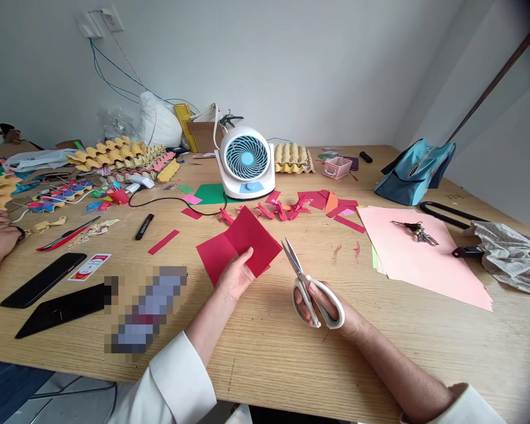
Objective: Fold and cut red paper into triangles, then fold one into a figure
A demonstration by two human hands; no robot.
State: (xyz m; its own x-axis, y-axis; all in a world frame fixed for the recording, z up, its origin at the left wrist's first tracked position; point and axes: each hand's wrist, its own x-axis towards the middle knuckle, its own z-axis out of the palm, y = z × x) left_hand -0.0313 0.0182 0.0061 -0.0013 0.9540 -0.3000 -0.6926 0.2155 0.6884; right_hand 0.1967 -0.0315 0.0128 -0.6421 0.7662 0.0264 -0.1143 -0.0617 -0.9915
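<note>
My left hand (237,274) grips a folded sheet of red paper (256,238), with the thumb pressed on its front. One flap of the paper spreads out to the left. In my right hand (331,309) is a pair of scissors (298,268) with white handles, fingers through the loops. Their blades point up and stand slightly apart, just right of the paper and not visibly touching it. Beyond the paper lies a row of red cut-paper pieces (282,210). A red paper strip (164,242) rests to the left.
A white fan (247,162) stands at the back centre. Pink sheets (424,265) with keys (417,231) lie right. Left are a black marker (144,227), dark phones (44,280) and egg cartons (115,154). Another person's hand (0,234) rests at the far left. A blue bag (413,174) stands back right.
</note>
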